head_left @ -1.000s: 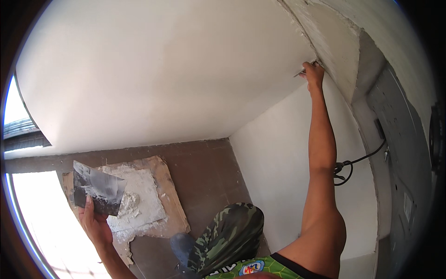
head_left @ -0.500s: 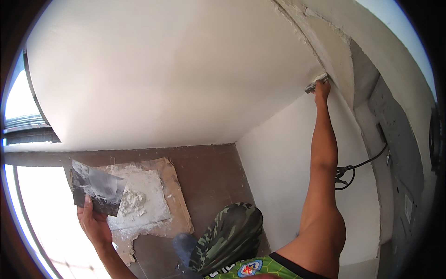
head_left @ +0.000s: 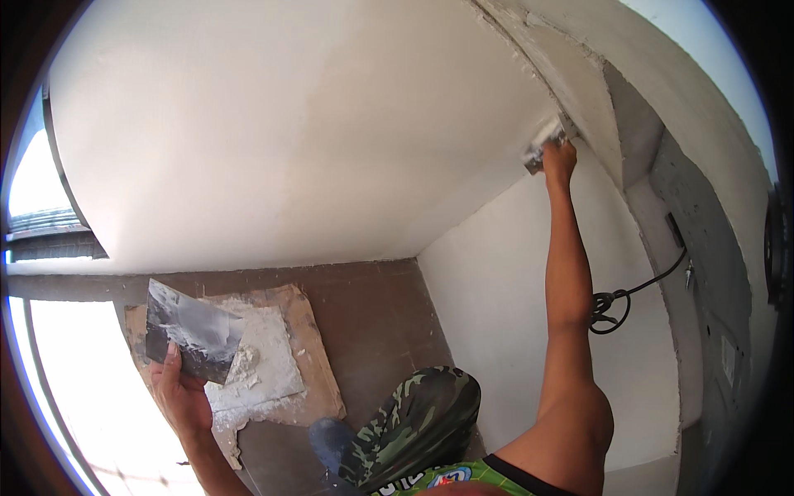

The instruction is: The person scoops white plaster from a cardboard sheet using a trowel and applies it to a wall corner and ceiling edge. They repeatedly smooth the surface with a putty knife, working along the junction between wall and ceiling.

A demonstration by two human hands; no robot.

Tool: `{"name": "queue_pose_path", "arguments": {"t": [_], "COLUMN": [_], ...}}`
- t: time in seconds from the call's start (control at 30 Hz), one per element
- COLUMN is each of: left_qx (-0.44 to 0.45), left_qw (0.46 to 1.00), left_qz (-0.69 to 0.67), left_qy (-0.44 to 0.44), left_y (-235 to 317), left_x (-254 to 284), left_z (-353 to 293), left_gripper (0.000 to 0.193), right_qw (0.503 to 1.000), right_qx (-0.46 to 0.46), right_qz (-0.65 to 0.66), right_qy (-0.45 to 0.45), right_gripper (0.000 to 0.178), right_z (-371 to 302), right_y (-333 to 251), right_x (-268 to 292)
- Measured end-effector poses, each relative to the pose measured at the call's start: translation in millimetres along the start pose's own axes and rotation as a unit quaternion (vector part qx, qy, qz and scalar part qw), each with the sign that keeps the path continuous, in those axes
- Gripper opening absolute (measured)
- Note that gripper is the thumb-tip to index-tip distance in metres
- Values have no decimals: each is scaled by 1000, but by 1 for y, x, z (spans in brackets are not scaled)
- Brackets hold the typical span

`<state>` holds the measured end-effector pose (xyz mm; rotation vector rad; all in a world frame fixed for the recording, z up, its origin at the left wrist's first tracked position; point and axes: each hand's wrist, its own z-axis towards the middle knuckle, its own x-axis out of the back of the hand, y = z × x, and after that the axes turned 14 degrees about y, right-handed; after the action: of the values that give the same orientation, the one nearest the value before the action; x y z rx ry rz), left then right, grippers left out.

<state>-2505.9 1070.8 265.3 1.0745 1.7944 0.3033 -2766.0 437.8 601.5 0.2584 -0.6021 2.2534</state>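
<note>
At the lower left, my left hand (head_left: 182, 393) grips a dark, flat rectangular plate (head_left: 194, 335) by its lower edge, thumb on its face. White putty is smeared over the plate. My right arm stretches far up to the right, and its hand (head_left: 559, 157) is closed round a putty knife (head_left: 539, 157). White putty shows on the blade, which is held against the white wall (head_left: 331, 149) near its corner with the adjoining surface. The right hand covers the knife's handle.
Below the plate, a pale board with heaped putty (head_left: 269, 351) lies on torn cardboard (head_left: 318, 364) on the brown floor (head_left: 372, 314). A coiled black cable (head_left: 609, 310) hangs right of my right arm. My camouflage-clad knee (head_left: 426, 413) is at the bottom; a window opening is at left.
My right hand has shifted slightly left with the putty knife, whose blade is now tilted more and shows more putty. My left hand has moved the plate a little to the right.
</note>
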Motion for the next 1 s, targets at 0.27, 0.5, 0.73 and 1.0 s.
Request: {"name": "queue_pose_path", "arguments": {"t": [0.27,0.5,0.73,1.0], "left_qx": [-6,-15,-7,-10], "left_qw": [1000,1000,999,1000], "left_qz": [8,12,3,12], "left_qy": [-11,10,34,27], "left_y": [6,7,3,0], "left_x": [1,7,11,11], "left_z": [-9,-9,-5,0], "left_gripper": [29,27,26,26], "right_qw": [957,899,892,897], "right_qx": [147,295,304,308], "right_qz": [-229,-216,-212,-174], "right_qy": [103,242,260,264], "right_gripper": [41,39,39,41], "right_z": [-30,-30,-15,-10], "right_y": [4,0,16,20], "right_x": [22,2,-5,-13]}}
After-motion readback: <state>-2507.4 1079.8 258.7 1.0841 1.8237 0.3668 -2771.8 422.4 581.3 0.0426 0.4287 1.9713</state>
